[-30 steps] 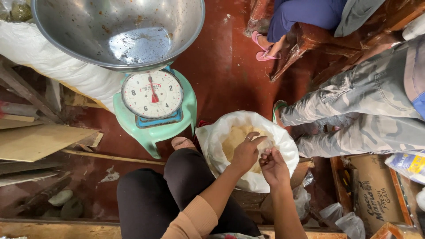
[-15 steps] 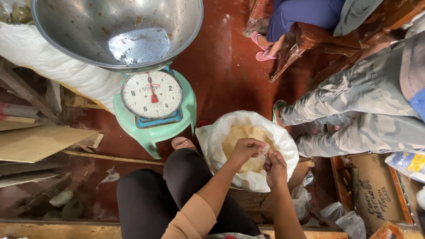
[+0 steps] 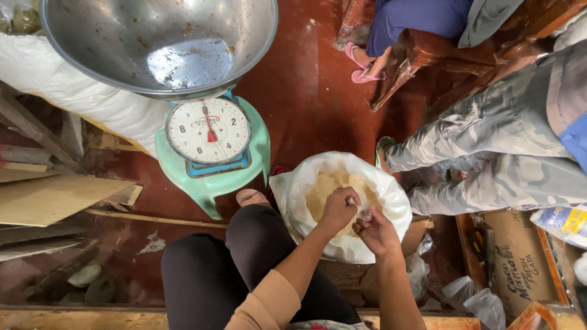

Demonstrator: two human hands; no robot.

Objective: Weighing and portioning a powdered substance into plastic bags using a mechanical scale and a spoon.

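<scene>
Centrally, just below mid-frame: white bag [image 3: 342, 183], mouth open, tan powder [image 3: 327, 189] inside. Both hands over its lower right part, meeting above powder. Left hand [image 3: 338, 208] curled into loose fist, fingertips pinched; right hand [image 3: 376, 231] just beside, lower right, fingers narrow, pinching small clear item between the two, too small to tell what. Left hand nearer bag centre. Green scale [image 3: 211, 153] to upper left under steel bowl [image 3: 159, 43]. Seated people's legs [image 3: 489, 146] at right edge.

Small item pinched btwn hands [image 3: 361, 221] too small to tell; metal bowl [image 3: 159, 43] cut by top edge.
</scene>
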